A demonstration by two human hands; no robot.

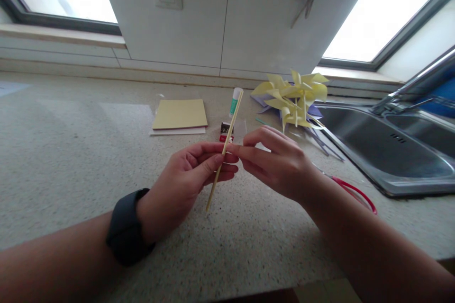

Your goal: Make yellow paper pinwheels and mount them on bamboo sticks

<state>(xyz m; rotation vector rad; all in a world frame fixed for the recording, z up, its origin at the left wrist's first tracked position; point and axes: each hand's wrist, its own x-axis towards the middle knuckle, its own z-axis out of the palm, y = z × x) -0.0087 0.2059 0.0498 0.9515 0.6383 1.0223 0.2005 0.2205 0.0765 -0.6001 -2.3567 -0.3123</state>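
Between its thumb and fingers my left hand (201, 165) holds a thin pale-yellow stick (213, 189), which slants with its upper end away from me. The fingers of my right hand (279, 158) are bent, their tips pressed together against the right side of the stick near its middle. What lies between those tips is too small to make out. Just behind the stick is a small red and black open box (226, 130) with tiny shiny pieces in it. Farther back, a white and green glue stick (234, 102) is partly covered by the stick's upper end.
A stack of yellow paper (180, 114) lies on the speckled counter (88, 151). Several yellow and purple paper pinwheels (295, 97) are heaped at the back right. Red-handled scissors (357, 191) lie behind my right forearm, beside the steel sink (401, 151).
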